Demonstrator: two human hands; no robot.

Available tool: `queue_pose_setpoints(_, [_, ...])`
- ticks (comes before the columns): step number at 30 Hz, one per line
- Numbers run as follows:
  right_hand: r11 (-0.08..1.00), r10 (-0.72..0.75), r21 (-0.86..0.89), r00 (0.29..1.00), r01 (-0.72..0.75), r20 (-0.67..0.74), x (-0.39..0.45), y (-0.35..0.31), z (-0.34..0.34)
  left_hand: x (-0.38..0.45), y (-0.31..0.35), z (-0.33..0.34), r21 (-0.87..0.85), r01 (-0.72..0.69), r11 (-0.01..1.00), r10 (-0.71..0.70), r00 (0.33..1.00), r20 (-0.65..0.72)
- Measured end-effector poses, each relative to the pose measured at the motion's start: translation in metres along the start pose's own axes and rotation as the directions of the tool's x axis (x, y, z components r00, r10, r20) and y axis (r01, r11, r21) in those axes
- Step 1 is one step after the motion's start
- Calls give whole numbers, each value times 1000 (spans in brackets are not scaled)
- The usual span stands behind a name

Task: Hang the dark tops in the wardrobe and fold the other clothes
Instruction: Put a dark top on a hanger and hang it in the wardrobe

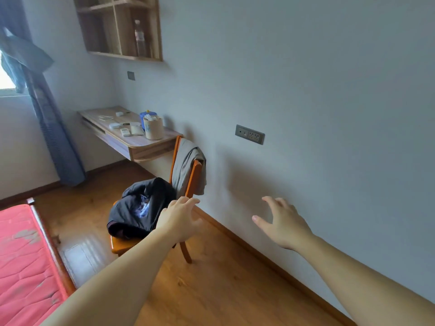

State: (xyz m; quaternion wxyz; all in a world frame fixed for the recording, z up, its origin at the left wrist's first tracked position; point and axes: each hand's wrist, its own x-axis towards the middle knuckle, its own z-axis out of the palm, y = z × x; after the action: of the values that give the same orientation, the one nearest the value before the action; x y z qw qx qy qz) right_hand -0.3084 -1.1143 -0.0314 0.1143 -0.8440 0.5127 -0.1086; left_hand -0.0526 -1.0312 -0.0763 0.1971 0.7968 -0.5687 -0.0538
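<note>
Nothing of the job looks done yet, as far as I can judge: the heap of dark tops with a pale blue print point(138, 208) lies bundled on the seat of the orange wooden chair point(122, 245), and a grey garment point(187, 167) hangs draped over its backrest, unfolded. No wardrobe is in view. My left hand point(180, 218) reaches out in front of the dark heap, fingers point(188, 202) spread and released, holding nothing; I cannot tell whether it touches the cloth. My right hand point(282, 223) hovers before the wall, also spread and empty.

On the pale wooden bench point(141, 145) fixed to the wall stands a beige cylindrical tub point(153, 129) with small white items sticking out, and a blue container point(147, 115) behind it. A clear plastic bottle point(139, 38) stands in the right compartment of the wooden wall shelf point(122, 55).
</note>
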Motion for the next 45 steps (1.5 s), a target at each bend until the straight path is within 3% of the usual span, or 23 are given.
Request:
queue_pose_setpoints(6, [979, -156, 139, 986, 147, 58, 135, 5, 29, 84, -37, 11, -47, 183, 982, -185, 981, -51])
queue_pose_setpoints(9, [948, -174, 291, 974, 127, 142, 195, 0, 46, 105, -57, 18, -146, 402, 904, -411, 911, -36])
queue_pose_setpoints(12, [922, -267, 337, 941, 188, 206, 241, -16, 64, 116, -78, 18, -138, 523, 841, -534, 844, -52])
queue_pose_setpoints(15, [894, -365, 363, 897, 263, 249, 280, -44, 77, 133, -92, 10, -79, 551, 831, -556, 828, -76])
queue_pose_setpoints(17, [865, -434, 390, 860, 315, 269, 307, -67, 86, 149, -104, 7, -134, 573, 809, -586, 804, -96])
queue_pose_setpoints(23, [809, -484, 523, 810, 269, 332, 390, -142, 121, 214, -170, 11, -276, 600, 751, -646, 754, -116])
queue_pose_setpoints(32, [877, -434, 396, 804, 272, 408, 533, -229, 189, 325, -302, 18, -303, 652, 694, -694, 718, -45])
queue_pose_setpoints(38, [885, -466, 281, 726, 372, 506, 602, -273, 252, 379, -355, 38, -258, 679, 688, -694, 719, 44])
queue_pose_setpoints(42, [879, -464, 224, 645, 421, 608, 638, -287, 314, 417, -379, 80, -388, 725, 569, -761, 643, 84])
queue_pose_setpoints(45, [888, -408, 177, 548, 425, 730, 654, -288, 370, 447, -396, 121, -544, 782, 304, -852, 479, 213])
